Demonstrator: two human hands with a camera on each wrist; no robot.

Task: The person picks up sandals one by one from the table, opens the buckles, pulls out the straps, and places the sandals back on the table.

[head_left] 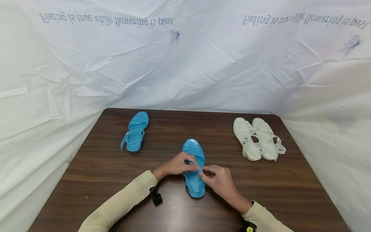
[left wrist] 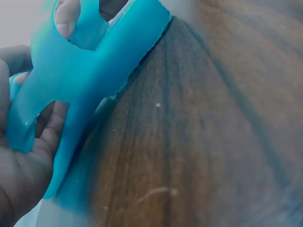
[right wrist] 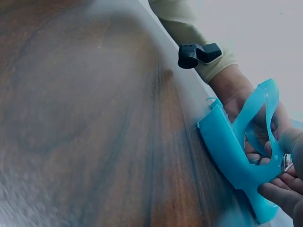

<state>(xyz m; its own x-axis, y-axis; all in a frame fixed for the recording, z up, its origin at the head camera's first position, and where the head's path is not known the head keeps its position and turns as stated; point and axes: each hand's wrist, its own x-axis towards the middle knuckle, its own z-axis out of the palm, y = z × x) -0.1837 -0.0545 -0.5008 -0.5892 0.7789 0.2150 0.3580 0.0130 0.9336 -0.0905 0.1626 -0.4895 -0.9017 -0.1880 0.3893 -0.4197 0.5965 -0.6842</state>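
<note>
A blue sandal (head_left: 193, 148) lies lengthwise at the middle of the table, toe pointing away. From its left side my left hand (head_left: 179, 163) pinches the strap, thumb and index finger over the footbed. In the left wrist view, fingers of this hand show through gaps in the blue side wall (left wrist: 61, 75). My right hand (head_left: 221, 181) pinches the strap on the sandal's right side, close to a small metal buckle (right wrist: 286, 162). Fingers partly hide the buckle and the strap end.
The other blue sandal (head_left: 135, 138) lies at the back left, its strap hanging out to the side. A pair of white sandals (head_left: 252, 151) stands at the back right of the brown wooden table (head_left: 116, 180). White printed sheeting (head_left: 185, 64) surrounds the table's back and sides.
</note>
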